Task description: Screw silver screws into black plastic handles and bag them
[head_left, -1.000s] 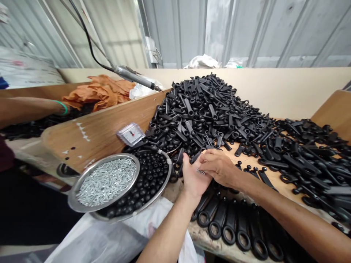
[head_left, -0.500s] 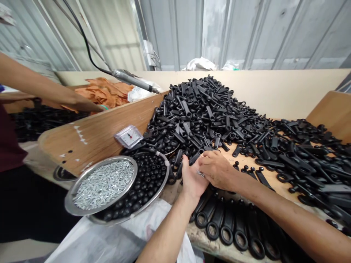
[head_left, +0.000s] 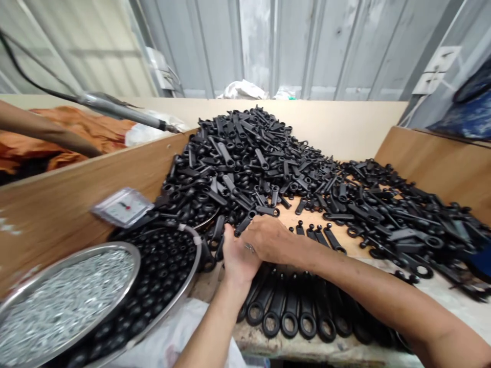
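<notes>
Palm upward, my left hand is cupped around a few small silver screws. My right hand lies over that palm with its fingers bent together. Its fingertips are hidden, so I cannot make out what they grip. Just below both hands, a row of black ring-ended levers lies side by side, rings toward me. Several smaller ball-ended levers lie beyond my right wrist.
A metal bowl of silver screws overlaps a larger basin of black balls at left. Behind are a heap of black levers, a boxed dial and a hanging power screwdriver. Another person's arm reaches in at far left.
The view has swung to the right, so the bowls and heap sit further left. My hands stay together, and my right hand now covers more of the screws in my left palm.
</notes>
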The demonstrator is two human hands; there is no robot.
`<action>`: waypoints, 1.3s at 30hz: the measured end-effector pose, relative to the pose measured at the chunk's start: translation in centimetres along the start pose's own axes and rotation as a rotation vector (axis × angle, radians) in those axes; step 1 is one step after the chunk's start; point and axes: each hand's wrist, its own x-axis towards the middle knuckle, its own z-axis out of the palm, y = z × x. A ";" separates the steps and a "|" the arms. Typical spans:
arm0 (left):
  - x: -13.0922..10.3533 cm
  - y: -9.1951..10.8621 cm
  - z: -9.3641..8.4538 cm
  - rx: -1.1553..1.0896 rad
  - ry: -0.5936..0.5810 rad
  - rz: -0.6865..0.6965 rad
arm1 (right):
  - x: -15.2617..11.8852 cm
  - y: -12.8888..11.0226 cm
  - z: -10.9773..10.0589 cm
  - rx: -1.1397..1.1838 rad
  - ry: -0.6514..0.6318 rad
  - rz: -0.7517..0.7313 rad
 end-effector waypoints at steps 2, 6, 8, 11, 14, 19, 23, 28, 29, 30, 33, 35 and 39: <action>-0.1 0.1 0.3 -0.015 -0.018 0.018 | -1.0 1.8 -0.8 0.030 -0.018 0.112; -0.4 0.1 0.9 -0.035 -0.051 0.027 | -5.7 6.5 -2.0 0.100 0.037 0.436; -0.5 0.2 1.1 -0.037 -0.050 0.038 | -8.6 8.8 -1.8 0.103 0.051 0.530; -0.5 0.2 1.2 -0.030 -0.040 0.056 | -12.0 11.1 -0.6 0.121 0.061 0.622; -0.4 0.3 1.1 -0.016 -0.034 0.064 | -13.3 11.8 0.5 0.141 0.062 0.663; -0.2 0.3 0.8 0.015 -0.026 0.077 | -12.4 11.2 1.1 0.142 0.011 0.683; -0.2 0.3 0.9 0.035 -0.027 0.084 | -11.9 11.3 1.4 0.106 -0.053 0.710; -0.2 0.2 1.0 0.047 -0.026 0.097 | -12.1 11.5 1.4 0.062 -0.123 0.738; -0.2 0.2 0.9 0.050 -0.029 0.097 | -12.1 11.4 1.4 0.054 -0.134 0.738; -0.2 0.3 0.9 0.051 -0.033 0.097 | -12.1 11.4 1.3 0.046 -0.144 0.737; -0.2 0.3 0.8 0.056 -0.043 0.102 | -11.9 11.2 1.0 0.018 -0.174 0.725; -0.2 0.3 0.8 0.061 -0.040 0.107 | -11.7 11.2 0.9 -0.003 -0.192 0.714; -0.3 0.3 0.9 0.077 -0.028 0.119 | -11.4 11.0 0.8 -0.036 -0.211 0.691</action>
